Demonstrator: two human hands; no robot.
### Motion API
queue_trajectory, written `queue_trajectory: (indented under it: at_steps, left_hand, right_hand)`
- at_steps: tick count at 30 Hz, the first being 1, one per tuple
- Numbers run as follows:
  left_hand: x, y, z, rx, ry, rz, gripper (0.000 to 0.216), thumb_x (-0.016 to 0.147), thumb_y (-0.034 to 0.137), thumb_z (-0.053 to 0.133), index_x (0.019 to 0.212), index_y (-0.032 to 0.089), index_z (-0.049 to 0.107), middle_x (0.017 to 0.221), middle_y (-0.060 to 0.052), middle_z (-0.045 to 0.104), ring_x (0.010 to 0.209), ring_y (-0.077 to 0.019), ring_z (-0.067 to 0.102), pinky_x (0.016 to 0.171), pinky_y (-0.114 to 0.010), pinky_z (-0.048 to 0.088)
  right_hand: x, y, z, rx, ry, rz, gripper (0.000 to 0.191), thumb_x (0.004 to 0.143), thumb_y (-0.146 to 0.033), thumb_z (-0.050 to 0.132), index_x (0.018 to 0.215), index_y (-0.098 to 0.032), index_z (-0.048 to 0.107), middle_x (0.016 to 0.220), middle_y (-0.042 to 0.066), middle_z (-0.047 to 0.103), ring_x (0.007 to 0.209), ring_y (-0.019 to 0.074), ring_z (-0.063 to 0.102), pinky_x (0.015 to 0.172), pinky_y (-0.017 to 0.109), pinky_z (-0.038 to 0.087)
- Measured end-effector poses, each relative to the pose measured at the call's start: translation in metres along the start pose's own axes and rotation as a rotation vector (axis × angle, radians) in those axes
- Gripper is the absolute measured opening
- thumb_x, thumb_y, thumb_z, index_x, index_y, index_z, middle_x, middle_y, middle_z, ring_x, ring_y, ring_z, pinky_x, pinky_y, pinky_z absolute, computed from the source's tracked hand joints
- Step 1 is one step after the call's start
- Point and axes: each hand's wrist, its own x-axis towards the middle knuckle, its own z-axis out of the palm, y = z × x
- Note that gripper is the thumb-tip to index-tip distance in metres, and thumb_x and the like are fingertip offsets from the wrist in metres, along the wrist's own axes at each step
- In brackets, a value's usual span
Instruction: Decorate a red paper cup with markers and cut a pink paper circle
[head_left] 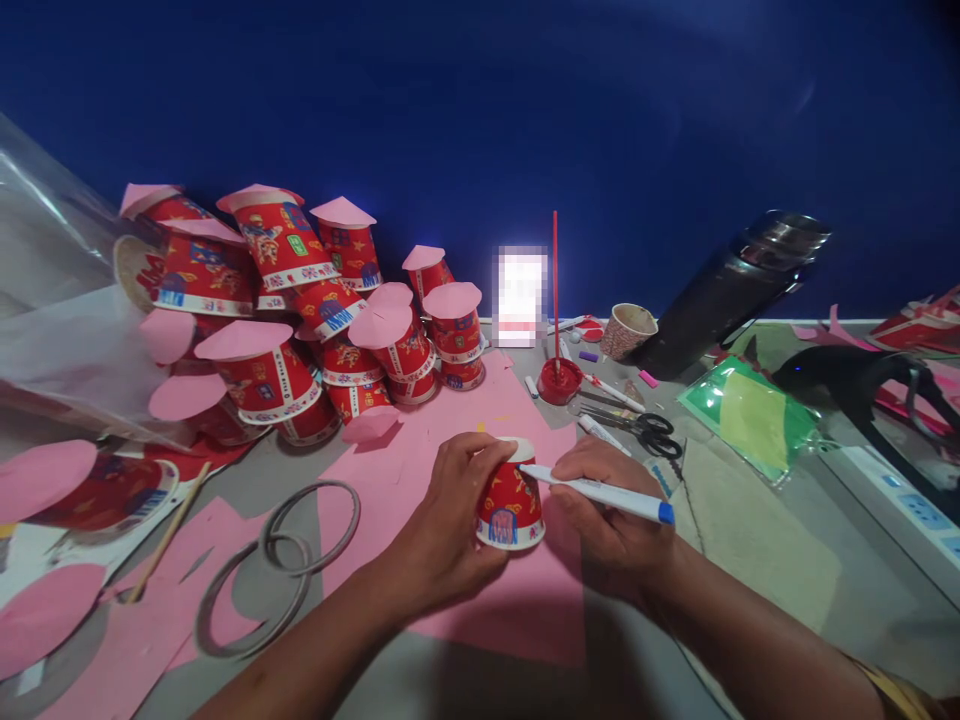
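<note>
My left hand [459, 500] is closed around a red paper cup [511, 495], which stands upside down with its white base up. A blue and pink arch is drawn near the cup's rim. In my right hand [611, 515] is a white marker [600, 488] with a blue end, its tip against the cup's upper side. Under the cup lies a pink paper sheet [442, 600]. To the left rises a pile of similar red cups [259, 375], many topped with pink paper cones [244, 340].
Right of the sheet are scissors [649, 430], a red pot [559, 380] with a stick, a small patterned cup [628, 330], a black flask [720, 290] and a green packet [757, 415]. A power strip [892, 500] sits far right. Two grey rings [281, 550] lie left.
</note>
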Motion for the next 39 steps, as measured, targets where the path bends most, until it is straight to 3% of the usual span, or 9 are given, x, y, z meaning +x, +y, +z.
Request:
queue_trajectory:
  at_steps: [22,39]
  left_hand:
    - [0.0001,-0.0013,0.0014,-0.024,-0.004,0.013,0.092,0.073,0.005,0.067,0.153,0.034,0.032,0.140,-0.012,0.042,0.134,-0.0340,0.045,0.114,-0.055,0.045]
    - [0.0000,0.0007,-0.0007,-0.002,-0.001,0.007,0.088,0.075,0.006,0.068,0.152,0.032,0.035,0.140,-0.011,0.043,0.135,-0.0317,0.045,0.115,-0.050,0.045]
  right_hand:
    - [0.0018,0.0016,-0.0005,-0.006,0.041,-0.039,0.015,0.093,-0.010,0.062,0.096,-0.023,0.068,0.079,0.003,0.076,0.067,0.0192,0.071,0.065,0.032,0.055]
    - [-0.0024,0.0002,-0.0009,0.012,-0.048,-0.021,0.012,0.096,-0.012,0.058,0.093,-0.023,0.063,0.075,0.002,0.074,0.064,0.0177,0.069,0.063,0.030,0.053]
